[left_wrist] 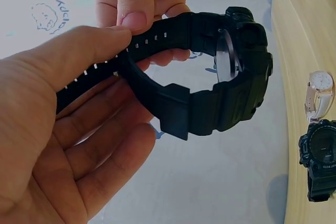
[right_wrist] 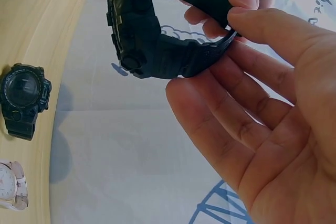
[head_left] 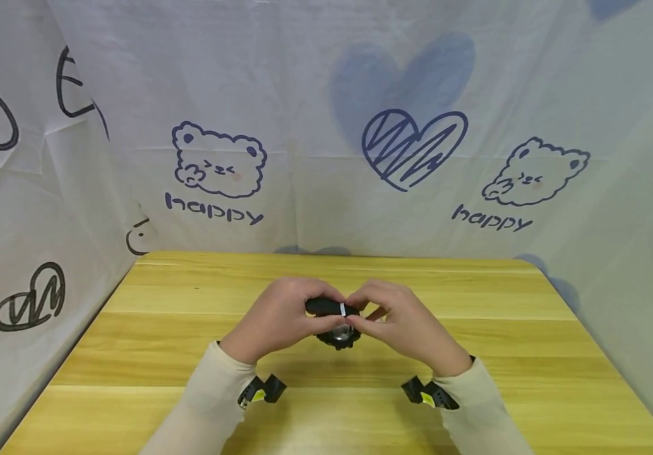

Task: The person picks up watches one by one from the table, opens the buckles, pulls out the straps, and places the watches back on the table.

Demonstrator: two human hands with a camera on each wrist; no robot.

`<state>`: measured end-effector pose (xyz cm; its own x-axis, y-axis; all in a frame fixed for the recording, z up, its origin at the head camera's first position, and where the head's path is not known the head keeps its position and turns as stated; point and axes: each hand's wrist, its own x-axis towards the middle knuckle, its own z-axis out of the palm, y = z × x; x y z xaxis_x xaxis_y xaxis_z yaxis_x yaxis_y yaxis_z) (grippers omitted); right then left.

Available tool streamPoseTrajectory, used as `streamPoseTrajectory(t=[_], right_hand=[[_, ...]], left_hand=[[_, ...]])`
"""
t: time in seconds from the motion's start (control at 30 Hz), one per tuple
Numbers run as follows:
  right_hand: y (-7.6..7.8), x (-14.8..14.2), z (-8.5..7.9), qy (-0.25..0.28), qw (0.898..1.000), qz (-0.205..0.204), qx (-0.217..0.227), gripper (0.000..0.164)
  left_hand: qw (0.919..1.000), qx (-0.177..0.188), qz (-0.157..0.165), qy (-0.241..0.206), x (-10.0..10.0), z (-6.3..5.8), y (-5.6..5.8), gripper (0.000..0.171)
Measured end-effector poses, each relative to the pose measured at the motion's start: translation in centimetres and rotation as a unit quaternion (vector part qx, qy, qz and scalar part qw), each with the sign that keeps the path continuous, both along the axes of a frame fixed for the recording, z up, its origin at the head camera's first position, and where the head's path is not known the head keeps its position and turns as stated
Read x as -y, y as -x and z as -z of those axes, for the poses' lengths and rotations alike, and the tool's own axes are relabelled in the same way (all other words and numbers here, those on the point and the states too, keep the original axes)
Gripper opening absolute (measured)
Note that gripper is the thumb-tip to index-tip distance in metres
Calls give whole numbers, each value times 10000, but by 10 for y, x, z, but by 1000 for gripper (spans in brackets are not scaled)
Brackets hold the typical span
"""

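Observation:
Both hands hold one black sports wristwatch point(head_left: 338, 340) above the wooden table, its strap bent into a loop. In the left wrist view, my left hand point(left_wrist: 47, 108) pinches the holed strap end point(left_wrist: 81, 83) between thumb and fingers, where the two strap parts overlap. From the other side the right hand point(right_wrist: 262, 135) grips the strap near that overlap, thumb on top and fingers beneath. The metal case back point(left_wrist: 224, 59) faces into the loop. In the head view the fingertips of both hands meet around the strap, with a white band point(head_left: 343, 309) showing between them.
On the wooden table point(head_left: 190, 360) lie a second black sports watch point(right_wrist: 22, 95) and a watch with a white dial and pale strap point(left_wrist: 320, 85). Printed white cloth point(head_left: 304, 82) hangs behind the table and along both sides.

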<state>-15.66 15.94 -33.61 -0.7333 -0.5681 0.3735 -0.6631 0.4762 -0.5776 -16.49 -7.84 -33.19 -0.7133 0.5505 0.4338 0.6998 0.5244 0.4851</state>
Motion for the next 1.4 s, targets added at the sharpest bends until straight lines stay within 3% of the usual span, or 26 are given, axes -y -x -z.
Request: streamPoseTrajectory(t=[0.67,0.9,1.2,1.4], right_hand=[[1,4,-2,417,9985,-304,178,16],[1,5,-1,507,9979,-367,146,14],[3,5,2,383,9986,-345,70,14],[3,5,6,153,9989,-186,-401,20]], left_hand=[[9943,647,410,-740,8,1,1,19],[9905,938,395,-930,10,2,1,17],[9883,1122,504,-901,12,1,0,16],[9932,846,559,-571,10,0,2,18]])
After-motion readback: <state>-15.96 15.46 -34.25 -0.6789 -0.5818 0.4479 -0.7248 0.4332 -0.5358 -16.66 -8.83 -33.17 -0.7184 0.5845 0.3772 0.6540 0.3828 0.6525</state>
